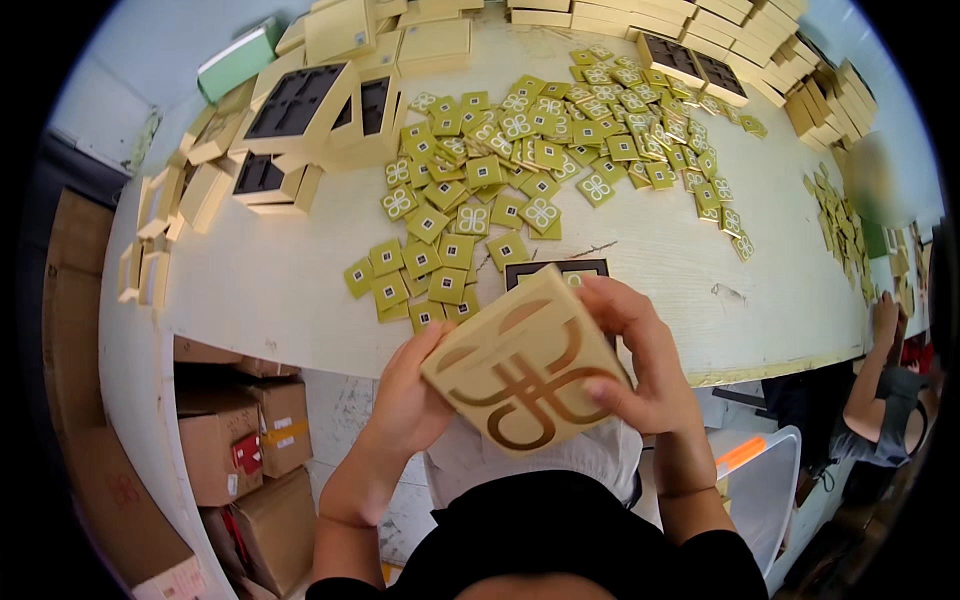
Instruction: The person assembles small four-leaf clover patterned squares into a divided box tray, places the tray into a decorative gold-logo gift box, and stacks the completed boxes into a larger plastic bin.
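Note:
Between my two hands I hold a cream gift box, tilted, its face with a bronze looped emblem turned up toward me. My left hand grips its left side. My right hand wraps round the right side, thumb lying on the printed face. Behind the box, partly covered by it, a dark-lined tray with green pieces in it sits at the table edge. Just beyond lies a wide spread of small green square packets, some showing a white looped emblem, others a small dark label.
Open cream boxes with dark dividers stand at the left, and two more at the far right. Stacked cream boxes line the back of the table. Cardboard cartons sit below left; a clear plastic bin below right. Another person works at right.

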The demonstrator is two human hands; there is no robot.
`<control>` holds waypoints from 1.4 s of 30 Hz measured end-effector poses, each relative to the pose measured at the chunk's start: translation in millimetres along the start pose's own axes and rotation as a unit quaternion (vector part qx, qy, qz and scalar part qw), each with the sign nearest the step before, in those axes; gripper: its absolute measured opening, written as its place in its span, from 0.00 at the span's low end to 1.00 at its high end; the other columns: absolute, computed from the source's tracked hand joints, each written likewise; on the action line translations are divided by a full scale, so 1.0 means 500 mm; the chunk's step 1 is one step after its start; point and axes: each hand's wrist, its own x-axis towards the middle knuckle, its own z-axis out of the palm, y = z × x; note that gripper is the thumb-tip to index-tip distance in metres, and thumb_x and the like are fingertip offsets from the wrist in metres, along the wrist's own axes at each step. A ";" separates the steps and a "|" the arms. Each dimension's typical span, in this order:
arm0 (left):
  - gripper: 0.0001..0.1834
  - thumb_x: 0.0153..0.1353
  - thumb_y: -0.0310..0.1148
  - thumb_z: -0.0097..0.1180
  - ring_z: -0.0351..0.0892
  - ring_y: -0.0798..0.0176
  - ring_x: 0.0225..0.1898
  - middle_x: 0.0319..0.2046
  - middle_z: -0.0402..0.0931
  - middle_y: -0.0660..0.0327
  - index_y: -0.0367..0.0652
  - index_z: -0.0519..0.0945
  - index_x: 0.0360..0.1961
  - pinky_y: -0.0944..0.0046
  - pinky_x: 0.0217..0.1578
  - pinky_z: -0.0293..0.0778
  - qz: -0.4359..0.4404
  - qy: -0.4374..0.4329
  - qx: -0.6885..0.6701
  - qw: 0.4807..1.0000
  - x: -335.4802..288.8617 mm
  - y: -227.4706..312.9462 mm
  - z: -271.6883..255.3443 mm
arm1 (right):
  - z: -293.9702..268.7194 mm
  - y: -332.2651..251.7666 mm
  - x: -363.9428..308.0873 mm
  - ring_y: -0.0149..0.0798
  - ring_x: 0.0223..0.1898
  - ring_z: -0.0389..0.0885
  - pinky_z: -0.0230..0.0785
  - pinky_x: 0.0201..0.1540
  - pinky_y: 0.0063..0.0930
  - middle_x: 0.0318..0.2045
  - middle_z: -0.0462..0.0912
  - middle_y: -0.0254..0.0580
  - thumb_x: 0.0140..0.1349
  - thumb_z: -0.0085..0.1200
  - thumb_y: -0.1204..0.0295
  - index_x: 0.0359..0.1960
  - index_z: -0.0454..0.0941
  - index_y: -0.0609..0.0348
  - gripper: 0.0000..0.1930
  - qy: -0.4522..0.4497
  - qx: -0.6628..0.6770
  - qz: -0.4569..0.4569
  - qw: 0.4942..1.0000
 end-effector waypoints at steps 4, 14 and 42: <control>0.18 0.68 0.36 0.43 0.72 0.62 0.50 0.50 0.70 0.57 0.39 0.65 0.55 0.60 0.53 0.67 0.268 -0.016 0.095 0.958 0.057 -0.044 0.087 | 0.020 0.042 -0.043 0.32 0.51 0.72 0.69 0.50 0.25 0.55 0.72 0.44 0.63 0.48 0.76 0.64 0.59 0.66 0.26 0.162 0.117 0.032 0.979; 0.17 0.64 0.26 0.49 0.65 0.58 0.56 0.57 0.63 0.49 0.36 0.65 0.53 0.60 0.59 0.59 0.392 0.076 0.495 0.772 0.192 -0.097 0.062 | 0.042 0.091 -0.042 0.54 0.55 0.67 0.58 0.60 0.41 0.57 0.67 0.59 0.58 0.53 0.76 0.60 0.63 0.67 0.27 0.255 -0.232 0.040 0.938; 0.29 0.47 0.54 0.60 0.67 0.45 0.58 0.55 0.62 0.52 0.43 0.68 0.41 0.46 0.58 0.66 0.248 -0.105 0.017 0.963 0.119 -0.103 0.057 | 0.048 0.082 -0.092 0.48 0.46 0.71 0.65 0.44 0.46 0.41 0.80 0.43 0.48 0.62 0.56 0.42 0.75 0.54 0.22 0.291 -0.269 -0.222 0.891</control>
